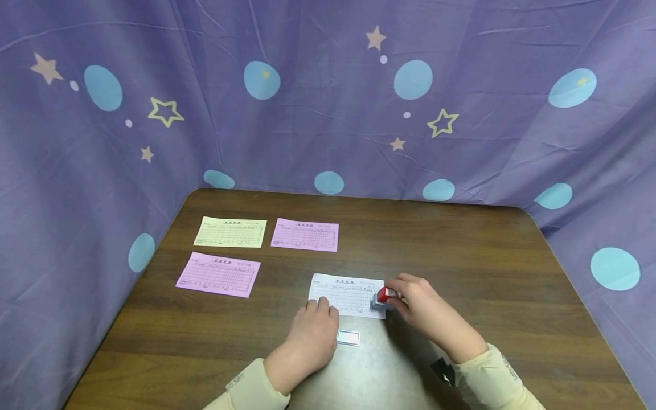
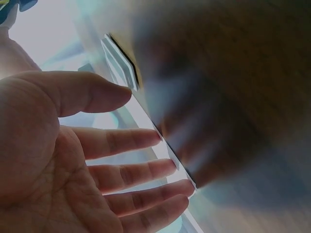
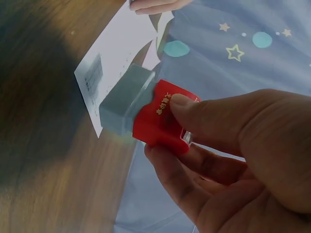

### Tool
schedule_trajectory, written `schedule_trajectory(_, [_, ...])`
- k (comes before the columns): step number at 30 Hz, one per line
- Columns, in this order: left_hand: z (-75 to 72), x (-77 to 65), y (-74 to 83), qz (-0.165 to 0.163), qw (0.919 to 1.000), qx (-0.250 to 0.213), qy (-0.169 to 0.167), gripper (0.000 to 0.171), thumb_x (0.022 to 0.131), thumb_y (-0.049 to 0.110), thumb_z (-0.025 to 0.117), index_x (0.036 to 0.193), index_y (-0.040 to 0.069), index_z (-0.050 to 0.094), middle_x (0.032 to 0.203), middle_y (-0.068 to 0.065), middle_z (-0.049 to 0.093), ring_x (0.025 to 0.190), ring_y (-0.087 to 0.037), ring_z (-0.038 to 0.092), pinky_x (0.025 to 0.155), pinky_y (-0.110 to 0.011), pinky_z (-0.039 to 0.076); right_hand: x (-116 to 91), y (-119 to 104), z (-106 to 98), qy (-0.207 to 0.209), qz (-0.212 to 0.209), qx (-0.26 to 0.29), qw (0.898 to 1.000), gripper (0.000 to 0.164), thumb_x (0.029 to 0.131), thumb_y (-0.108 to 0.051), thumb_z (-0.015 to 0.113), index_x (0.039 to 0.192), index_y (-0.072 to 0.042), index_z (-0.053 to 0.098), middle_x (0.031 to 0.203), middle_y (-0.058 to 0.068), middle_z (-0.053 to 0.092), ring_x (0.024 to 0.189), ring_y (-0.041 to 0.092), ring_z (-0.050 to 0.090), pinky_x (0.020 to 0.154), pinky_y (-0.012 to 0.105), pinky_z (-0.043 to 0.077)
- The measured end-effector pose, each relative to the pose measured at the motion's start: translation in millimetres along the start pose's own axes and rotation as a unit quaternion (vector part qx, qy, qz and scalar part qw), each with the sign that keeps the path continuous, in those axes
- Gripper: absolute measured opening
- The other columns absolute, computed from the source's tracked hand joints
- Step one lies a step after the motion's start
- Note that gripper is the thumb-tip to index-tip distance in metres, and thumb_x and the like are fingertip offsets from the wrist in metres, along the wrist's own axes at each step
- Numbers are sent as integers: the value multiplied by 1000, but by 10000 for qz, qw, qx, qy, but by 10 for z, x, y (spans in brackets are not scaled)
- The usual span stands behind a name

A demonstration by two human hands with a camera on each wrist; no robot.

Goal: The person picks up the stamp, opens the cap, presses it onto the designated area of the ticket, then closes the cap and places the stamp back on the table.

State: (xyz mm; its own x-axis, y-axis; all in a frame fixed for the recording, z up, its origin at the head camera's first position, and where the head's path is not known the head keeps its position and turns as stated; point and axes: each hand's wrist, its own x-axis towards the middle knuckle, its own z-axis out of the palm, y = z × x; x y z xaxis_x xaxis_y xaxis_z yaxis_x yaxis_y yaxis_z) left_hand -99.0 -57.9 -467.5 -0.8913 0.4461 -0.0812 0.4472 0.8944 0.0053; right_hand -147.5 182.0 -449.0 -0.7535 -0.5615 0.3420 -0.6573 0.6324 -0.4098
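A white printed form lies on the wooden table. My left hand rests its fingertips on the form's lower left edge; in the left wrist view the fingers look extended, holding nothing. Between thumb and fingers my right hand pinches a self-inking stamp with a red top and a translucent grey-blue base. The stamp stands at the form's right end; whether its base touches the paper is not clear. A small flat rectangular piece with a pale face lies just right of my left hand.
Farther back on the left lie a yellow form, a pink form and another pink form. A purple curtain with stars and blue dots surrounds the table at the back and sides.
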Motion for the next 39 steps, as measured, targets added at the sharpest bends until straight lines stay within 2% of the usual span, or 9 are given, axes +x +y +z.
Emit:
schedule_trajectory(6, [1,-10,40,59,9999,63,80,36,81,25,77,102,-2,66,89,-12,50,83,-29,53,66,-40,47,19,-15,47,12,-81,10,10000,23,76,10,83,95,2,73,86,5,67,78,18,65,70,35,57])
schedule_trajectory(12, [-1,-26,79,88,9995,125,266,32,81,22,75,101,-1,66,92,-14,52,84,-29,53,66,-40,47,33,-9,96,-4,-152,24,9999,22,76,9,83,94,1,73,85,5,67,77,19,65,68,36,56])
schedule_trajectory(19, [9,-25,118,52,9996,183,197,35,82,21,74,107,-3,67,103,-19,57,90,-32,56,72,-42,49,38,11,137,-74,-189,2,9998,20,77,9,82,94,1,74,86,5,67,78,20,67,70,37,57])
schedule_trajectory(29, [26,-30,138,60,9990,252,369,34,81,24,76,103,-1,67,95,-15,53,87,-30,54,69,-40,47,30,24,186,-81,-349,-174,9992,20,75,10,82,91,2,73,82,4,65,73,18,64,65,35,56])
schedule_trajectory(39, [39,-27,138,103,9985,290,445,34,81,24,76,102,-1,67,97,-16,54,87,-30,54,68,-40,47,32,21,208,-32,-443,-192,9988,21,75,9,84,90,0,74,80,3,64,72,16,63,64,33,56])
